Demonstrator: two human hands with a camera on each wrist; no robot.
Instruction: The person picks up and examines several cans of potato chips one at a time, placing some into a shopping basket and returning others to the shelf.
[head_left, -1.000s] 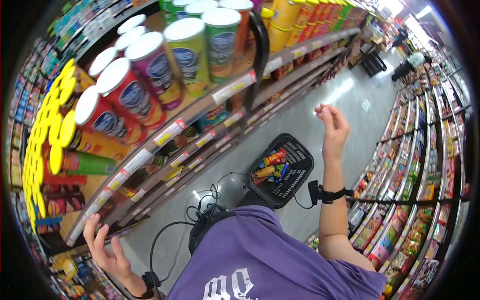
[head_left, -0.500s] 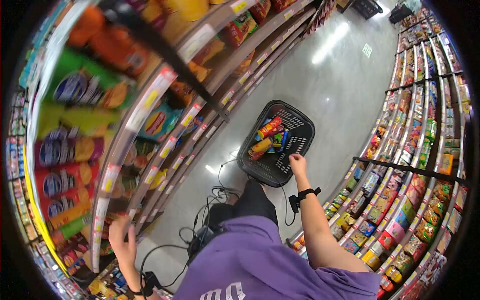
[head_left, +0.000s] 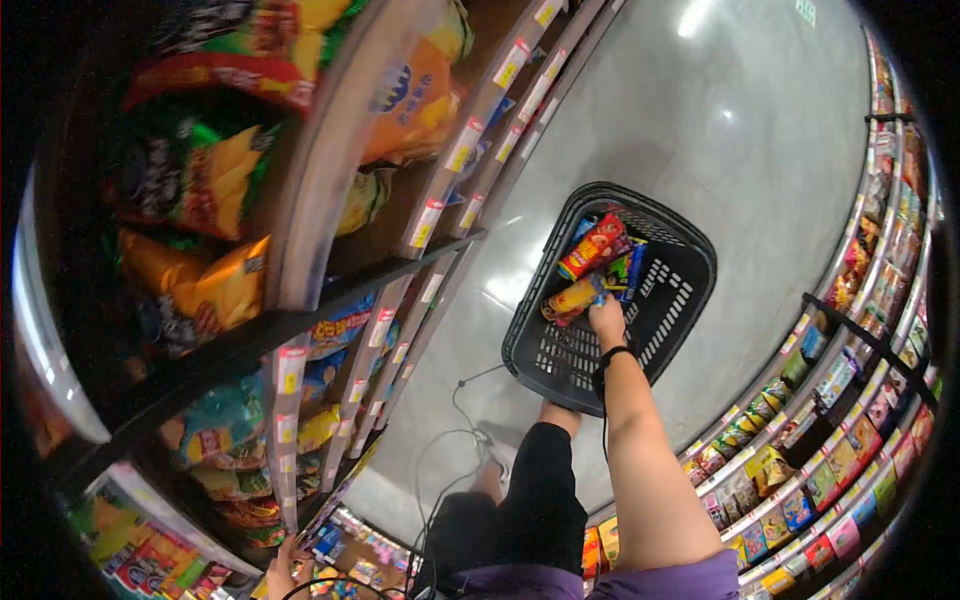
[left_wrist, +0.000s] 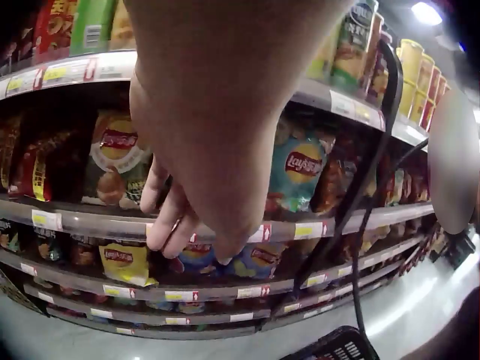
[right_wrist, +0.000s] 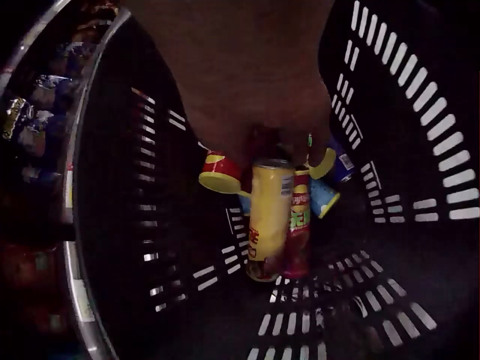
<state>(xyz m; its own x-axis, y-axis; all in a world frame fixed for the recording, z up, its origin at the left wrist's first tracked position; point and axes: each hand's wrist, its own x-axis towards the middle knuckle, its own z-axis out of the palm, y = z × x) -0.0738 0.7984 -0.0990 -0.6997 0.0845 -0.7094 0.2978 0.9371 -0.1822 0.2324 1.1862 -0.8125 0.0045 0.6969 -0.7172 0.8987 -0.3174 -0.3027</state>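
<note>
My right hand (head_left: 606, 318) reaches down into a black shopping basket (head_left: 668, 300) on the floor, right at the end of a yellow chip can (head_left: 575, 298). A red chip can (head_left: 595, 247) lies beside it, with blue packs underneath. From the right wrist view, the yellow can (right_wrist: 270, 214) and a red-and-green can (right_wrist: 298, 225) are below the hand; its fingers are hidden, so I cannot tell whether they grip anything. My left hand (left_wrist: 210, 172) hangs with loosely bent fingers before shelves of Lay's chip bags (left_wrist: 296, 165), holding nothing.
Snack shelving (head_left: 440, 190) with price-label rails rises along the left. Opposite, racks of small packets (head_left: 790, 440) curve along the right. Grey floor (head_left: 770, 200) runs between them. Cables (head_left: 475, 435) trail by the person's feet.
The right hand has come down from above the floor into the basket, beside the yellow can. The left hand has dropped lower along the shelf edge. The head view has tilted down toward the basket.
</note>
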